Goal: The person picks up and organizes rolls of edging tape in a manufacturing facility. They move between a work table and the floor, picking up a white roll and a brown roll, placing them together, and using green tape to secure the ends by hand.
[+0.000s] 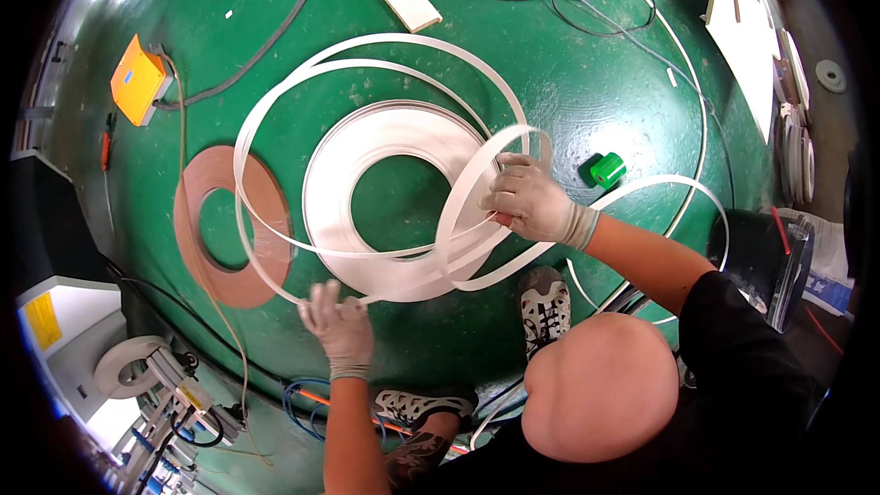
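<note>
Both my hands wear pale thin gloves. My right hand (536, 202) is closed on a white flexible strip (477, 174), with small loops of it curling around the fingers. At the lower left of the big loops, my left hand (341, 330) has its fingers bent over the same strip, slightly blurred. Wide loops of the strip rise and cross above a thick white coil (335, 174) of banding that lies flat on the floor. A tail of the strip bends away to the right of my right forearm.
Left of the white coil lies a brown coil (197, 192). A green tape roll (608, 170) sits to the right. An orange pedal box (137, 81), a screwdriver (106, 142) and cables lie on the green floor (247, 55). A machine (165, 385) stands at lower left.
</note>
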Available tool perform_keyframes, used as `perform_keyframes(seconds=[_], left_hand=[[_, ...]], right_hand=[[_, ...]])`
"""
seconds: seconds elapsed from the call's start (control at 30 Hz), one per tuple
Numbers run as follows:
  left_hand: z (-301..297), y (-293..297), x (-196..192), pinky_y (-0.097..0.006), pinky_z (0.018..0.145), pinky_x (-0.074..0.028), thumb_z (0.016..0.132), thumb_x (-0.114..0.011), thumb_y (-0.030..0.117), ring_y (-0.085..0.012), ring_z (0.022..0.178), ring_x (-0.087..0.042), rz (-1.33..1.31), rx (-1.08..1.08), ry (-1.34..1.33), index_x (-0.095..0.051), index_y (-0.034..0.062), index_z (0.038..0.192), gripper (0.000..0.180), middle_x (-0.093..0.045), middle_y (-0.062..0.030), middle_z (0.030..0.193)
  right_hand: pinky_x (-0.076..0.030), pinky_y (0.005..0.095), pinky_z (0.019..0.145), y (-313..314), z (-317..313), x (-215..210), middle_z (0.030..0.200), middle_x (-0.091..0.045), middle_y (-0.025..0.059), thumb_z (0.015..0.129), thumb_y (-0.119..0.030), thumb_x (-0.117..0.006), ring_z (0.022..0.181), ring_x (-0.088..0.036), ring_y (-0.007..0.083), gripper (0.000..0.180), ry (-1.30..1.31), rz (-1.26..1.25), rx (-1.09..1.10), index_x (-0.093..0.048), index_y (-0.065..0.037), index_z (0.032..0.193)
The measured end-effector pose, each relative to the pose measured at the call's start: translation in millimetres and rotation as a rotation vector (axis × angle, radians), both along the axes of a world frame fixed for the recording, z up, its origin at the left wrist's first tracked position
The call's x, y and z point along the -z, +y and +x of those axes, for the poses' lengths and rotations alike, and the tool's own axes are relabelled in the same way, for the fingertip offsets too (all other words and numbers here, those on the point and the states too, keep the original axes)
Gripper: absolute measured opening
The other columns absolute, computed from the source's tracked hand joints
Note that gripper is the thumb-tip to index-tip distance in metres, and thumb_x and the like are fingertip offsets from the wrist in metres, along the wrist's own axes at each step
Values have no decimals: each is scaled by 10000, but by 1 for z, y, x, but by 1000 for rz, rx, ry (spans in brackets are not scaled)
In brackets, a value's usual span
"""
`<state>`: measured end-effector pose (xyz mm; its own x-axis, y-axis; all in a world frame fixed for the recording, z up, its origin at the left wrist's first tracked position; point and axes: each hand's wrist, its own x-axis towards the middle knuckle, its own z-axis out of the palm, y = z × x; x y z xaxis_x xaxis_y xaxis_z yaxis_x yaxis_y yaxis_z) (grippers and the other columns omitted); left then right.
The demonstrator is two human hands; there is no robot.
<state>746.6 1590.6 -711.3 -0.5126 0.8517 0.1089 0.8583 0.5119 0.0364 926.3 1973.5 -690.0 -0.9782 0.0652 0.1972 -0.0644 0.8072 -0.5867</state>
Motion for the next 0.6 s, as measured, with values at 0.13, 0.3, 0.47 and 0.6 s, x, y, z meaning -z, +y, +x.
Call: perform_keyframes(seconds=[0.13, 0.3, 0.47, 0.6], left_hand=[[-27, 44, -38, -713, 1199, -231, 817, -744, 133, -458, 1429, -349, 265, -36, 75, -592, 100, 1019, 255, -438, -173, 1445], [-13, 111, -71, -704, 1174, -275, 809, -744, 122, -470, 1404, -363, 299, 239, -30, -599, 94, 1016, 254, -412, -187, 1427], [-1, 125, -47, -640, 1192, -291, 828, -785, 266, -478, 1458, -315, 483, 5, -138, -521, 93, 1346, 606, -361, -232, 1552], [50, 115, -4, -588, 1255, -161, 791, -804, 511, -437, 1559, -171, -7, -235, -495, -243, -10, 1596, 1111, -258, -232, 1650]], right_hand=[[-474, 484, 1041, -16, -8, -11, 1007, -695, 103, 794, -230, -774, 1001, -664, 304, 304, -104, -125, -107, -714, -87, 1056], [-537, 492, 863, -44, -14, -49, 1084, -704, 192, 954, -326, -655, 999, -683, 403, 360, -444, -614, -186, -653, -59, 1196], [-565, 440, 747, -41, -8, -64, 925, -744, 169, 987, -204, -641, 840, -719, 341, 226, -712, -233, 32, -692, -58, 1152], [-569, 388, 873, 14, 40, -89, 1014, -733, 136, 1012, -110, -613, 950, -714, 275, 221, -449, -732, 362, -675, 21, 1178]])
